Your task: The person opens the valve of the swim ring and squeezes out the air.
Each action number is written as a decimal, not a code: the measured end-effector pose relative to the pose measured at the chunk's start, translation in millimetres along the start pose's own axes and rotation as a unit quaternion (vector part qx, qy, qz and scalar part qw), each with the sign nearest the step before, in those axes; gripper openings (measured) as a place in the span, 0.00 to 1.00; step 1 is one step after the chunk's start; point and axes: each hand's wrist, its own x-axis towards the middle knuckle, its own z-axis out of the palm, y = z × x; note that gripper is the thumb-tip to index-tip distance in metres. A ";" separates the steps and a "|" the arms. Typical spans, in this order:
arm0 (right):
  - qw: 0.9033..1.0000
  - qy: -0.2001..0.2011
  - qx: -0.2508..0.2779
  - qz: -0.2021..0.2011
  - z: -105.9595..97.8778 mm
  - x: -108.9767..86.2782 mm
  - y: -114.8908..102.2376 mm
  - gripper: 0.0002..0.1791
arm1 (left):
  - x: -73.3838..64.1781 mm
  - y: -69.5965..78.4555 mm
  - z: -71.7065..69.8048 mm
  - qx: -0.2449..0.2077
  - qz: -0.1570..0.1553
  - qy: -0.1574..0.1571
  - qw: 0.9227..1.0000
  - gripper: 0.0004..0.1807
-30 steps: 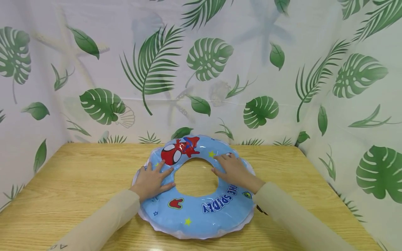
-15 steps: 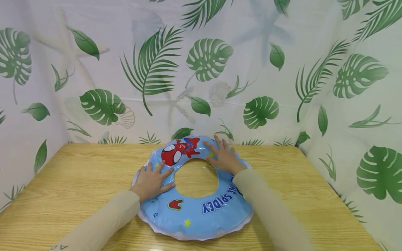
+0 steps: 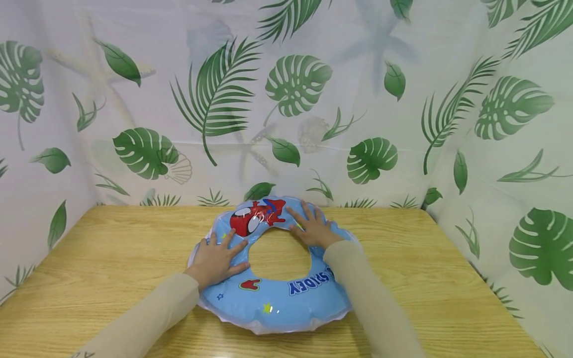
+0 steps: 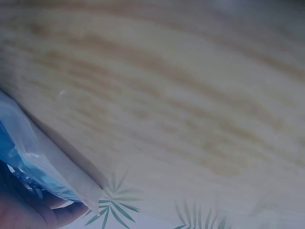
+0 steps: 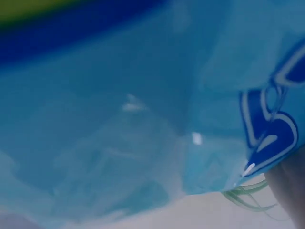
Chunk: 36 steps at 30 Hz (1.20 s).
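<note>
A blue inflatable swim ring (image 3: 286, 313) lies on the wooden table, printed with a red masked figure, a yellow star and blue "SPIDEY" lettering. My left hand (image 3: 216, 259) rests on the ring's left side with its fingers spread. On the upper right part lies my right hand (image 3: 314, 229), fingers spread and pressing the surface. In the left wrist view, the ring's pale edge (image 4: 52, 167) shows beside part of the left hand (image 4: 28, 207). The right wrist view is mostly filled by the ring's shiny, creased blue surface (image 5: 119, 133); a bit of the right hand (image 5: 290, 186) shows at its edge.
The wood-grain table (image 3: 125, 248) extends on both sides of the ring. Behind and beside it hangs a white curtain (image 3: 322, 164) with green leaf prints. Beige sleeves cover both forearms.
My right hand has moved from the ring's right side up and left, to its upper right part. The ring is dented there and its front edge sits slightly higher. The left hand stays put.
</note>
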 end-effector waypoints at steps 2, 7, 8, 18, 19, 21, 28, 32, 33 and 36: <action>1.000 -0.004 -0.002 0.005 1.7 0.0 -0.2 0.31 | -0.2 0.4 0.6 -0.001 0.002 0.003 1.000 0.36; 0.999 -0.017 -0.027 0.017 5.2 1.3 -0.1 0.31 | -0.9 1.0 0.5 -0.004 0.004 0.009 1.000 0.35; 0.999 -0.020 -0.031 0.019 5.5 1.8 -0.5 0.31 | -1.1 0.9 0.2 -0.005 0.004 0.013 1.000 0.35; 0.997 -0.055 -0.047 0.040 6.0 4.1 -6.5 0.29 | -0.9 -0.5 -2.4 -0.017 0.004 0.007 1.000 0.35; 0.996 -0.057 -0.048 0.041 5.7 4.0 -7.2 0.29 | -0.8 -0.7 -2.3 -0.017 0.004 0.007 1.000 0.35; 0.996 -0.061 -0.048 0.041 5.1 3.7 -8.4 0.29 | -0.6 -0.8 -2.0 -0.016 0.005 0.010 1.000 0.35; 0.995 -0.069 -0.050 0.048 4.7 3.2 -10.0 0.28 | 0.9 -1.7 0.0 -0.007 0.013 0.020 1.000 0.35; 0.995 -0.070 -0.046 0.049 5.8 2.8 -10.1 0.28 | 2.0 -2.1 1.0 -0.010 0.014 0.019 1.000 0.35; 0.995 -0.071 -0.047 0.049 5.5 2.4 -10.4 0.28 | 2.2 -2.2 1.0 -0.012 0.015 0.018 1.000 0.35; 0.995 -0.073 -0.048 0.048 5.0 1.4 -10.9 0.28 | 2.6 -2.4 1.0 -0.013 0.016 0.018 1.000 0.36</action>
